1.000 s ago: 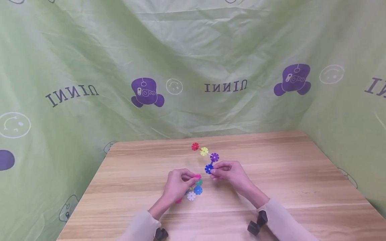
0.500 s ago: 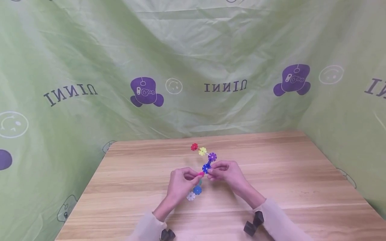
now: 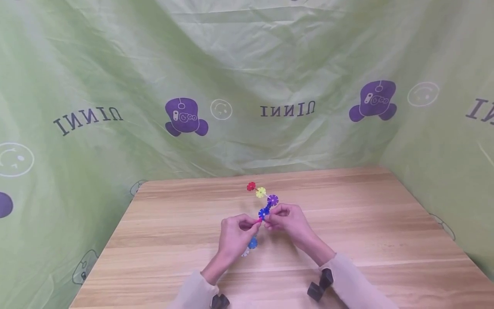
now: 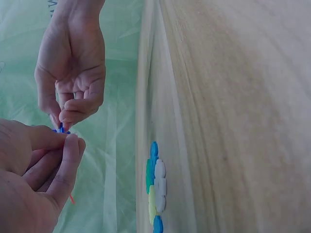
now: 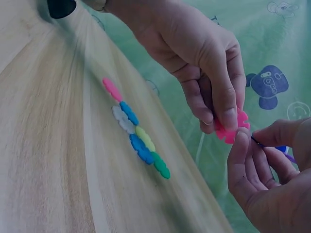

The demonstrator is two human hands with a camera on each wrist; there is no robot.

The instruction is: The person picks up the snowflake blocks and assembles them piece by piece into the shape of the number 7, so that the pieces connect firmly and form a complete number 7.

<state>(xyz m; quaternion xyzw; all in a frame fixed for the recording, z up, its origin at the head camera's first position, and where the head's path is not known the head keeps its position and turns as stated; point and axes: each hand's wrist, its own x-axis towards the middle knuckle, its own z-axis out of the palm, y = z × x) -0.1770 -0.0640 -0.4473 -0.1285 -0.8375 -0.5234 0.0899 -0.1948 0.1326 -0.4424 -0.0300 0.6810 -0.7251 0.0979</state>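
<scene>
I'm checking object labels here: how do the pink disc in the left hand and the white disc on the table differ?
Colour: the pink disc is vivid, the white disc pale. State: the left hand pinches the pink disc above the table; the white disc lies on it, among other coloured discs. Both have notched rims.

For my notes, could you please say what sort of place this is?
Probably a draped recording booth: printed green cloth hangs behind and beside a wood-grained table, with black devices at both sleeves.
</scene>
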